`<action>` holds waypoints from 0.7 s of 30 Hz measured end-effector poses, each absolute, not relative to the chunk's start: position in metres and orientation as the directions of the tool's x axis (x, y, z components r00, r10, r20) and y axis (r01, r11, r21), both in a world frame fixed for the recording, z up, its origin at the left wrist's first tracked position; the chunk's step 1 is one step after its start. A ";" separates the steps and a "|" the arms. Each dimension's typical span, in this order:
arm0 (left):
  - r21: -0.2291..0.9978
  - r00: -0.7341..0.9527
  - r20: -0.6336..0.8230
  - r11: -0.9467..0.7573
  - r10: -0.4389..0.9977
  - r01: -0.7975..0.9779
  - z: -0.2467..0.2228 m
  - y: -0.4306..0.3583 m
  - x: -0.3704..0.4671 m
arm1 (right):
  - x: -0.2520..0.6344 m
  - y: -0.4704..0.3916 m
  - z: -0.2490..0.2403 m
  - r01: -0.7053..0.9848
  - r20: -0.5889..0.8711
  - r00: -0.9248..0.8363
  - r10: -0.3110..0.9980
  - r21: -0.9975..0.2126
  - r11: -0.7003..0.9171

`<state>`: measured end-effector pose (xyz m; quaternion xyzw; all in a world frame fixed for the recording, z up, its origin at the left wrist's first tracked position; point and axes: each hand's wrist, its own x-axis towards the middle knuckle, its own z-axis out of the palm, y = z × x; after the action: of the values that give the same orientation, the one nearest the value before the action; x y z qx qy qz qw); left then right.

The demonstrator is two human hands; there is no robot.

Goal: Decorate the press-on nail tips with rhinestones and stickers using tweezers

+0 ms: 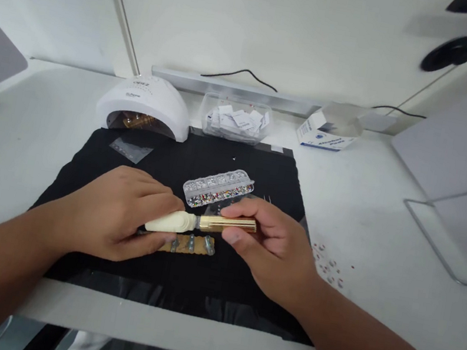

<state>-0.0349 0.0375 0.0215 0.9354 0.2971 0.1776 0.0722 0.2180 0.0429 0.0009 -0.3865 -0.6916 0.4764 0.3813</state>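
My left hand (119,213) is closed around a cream-coloured nail polish bottle (169,221), which lies sideways above the black mat. The fingers of my right hand (273,247) pinch its gold cap (227,223). Cap and bottle are in line, with a narrow neck showing between them; I cannot tell whether the cap is screwed on. Just below the bottle rests a tan strip (199,246) bearing several silvery-grey nail tips, partly hidden by my left hand. Behind the hands, a clear compartment case (219,187) holds small coloured rhinestones.
A white nail lamp (147,102) stands at the back left with something gold inside. Beside it are a clear tub (234,120) of white packets and an opened white box (329,128). A small plastic bag (130,150) lies on the black mat (237,286). Loose red bits (330,266) are scattered right.
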 end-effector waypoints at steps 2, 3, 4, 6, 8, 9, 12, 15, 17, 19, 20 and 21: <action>0.213 0.771 0.293 -0.825 0.565 0.523 0.022 0.038 -0.032 | 0.215 0.042 0.003 0.202 0.151 -0.413 0.898 -0.947 0.252; 0.208 0.774 0.294 -0.828 0.561 0.521 0.023 0.038 -0.032 | 0.214 0.043 0.004 0.194 0.133 -0.403 0.905 -0.955 0.227; 0.207 0.772 0.297 -0.827 0.563 0.523 0.023 0.038 -0.032 | 0.215 0.044 0.003 0.171 0.112 -0.387 0.915 -0.967 0.190; 0.215 0.759 0.302 -0.817 0.577 0.535 0.022 0.040 -0.036 | 0.218 0.047 0.001 0.113 0.066 -0.347 0.936 -0.987 0.111; 0.212 0.753 0.312 -0.815 0.579 0.539 0.022 0.042 -0.042 | 0.224 0.052 -0.001 0.065 0.034 -0.285 0.958 -0.996 0.055; 0.208 0.751 0.323 -0.817 0.576 0.538 0.022 0.044 -0.046 | 0.227 0.055 -0.002 0.054 0.025 -0.252 0.967 -0.998 0.040; 0.215 0.740 0.334 -0.812 0.583 0.543 0.023 0.050 -0.056 | 0.232 0.059 -0.002 0.101 0.012 -0.196 0.981 -0.994 0.033; 0.221 0.719 0.328 -0.790 0.612 0.572 0.023 0.055 -0.062 | 0.231 0.058 -0.001 0.248 0.017 -0.267 0.963 -0.965 0.086; 0.215 0.717 0.322 -0.785 0.619 0.581 0.021 0.056 -0.063 | 0.228 0.055 0.000 0.331 0.023 -0.337 0.941 -0.933 0.141; 0.219 0.719 0.314 -0.784 0.620 0.581 0.019 0.055 -0.062 | 0.225 0.054 0.001 0.385 0.029 -0.377 0.926 -0.904 0.186; 0.225 0.719 0.312 -0.783 0.621 0.580 0.019 0.054 -0.062 | 0.224 0.053 0.000 0.402 0.037 -0.386 0.922 -0.892 0.204; 0.229 0.719 0.304 -0.781 0.625 0.581 0.018 0.054 -0.061 | 0.222 0.053 0.000 0.419 0.045 -0.394 0.918 -0.880 0.223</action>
<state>-0.0611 0.0539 0.0180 0.9253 0.3259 0.1849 0.0585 0.2225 0.0530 0.0004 -0.4625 -0.7228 0.4177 0.2985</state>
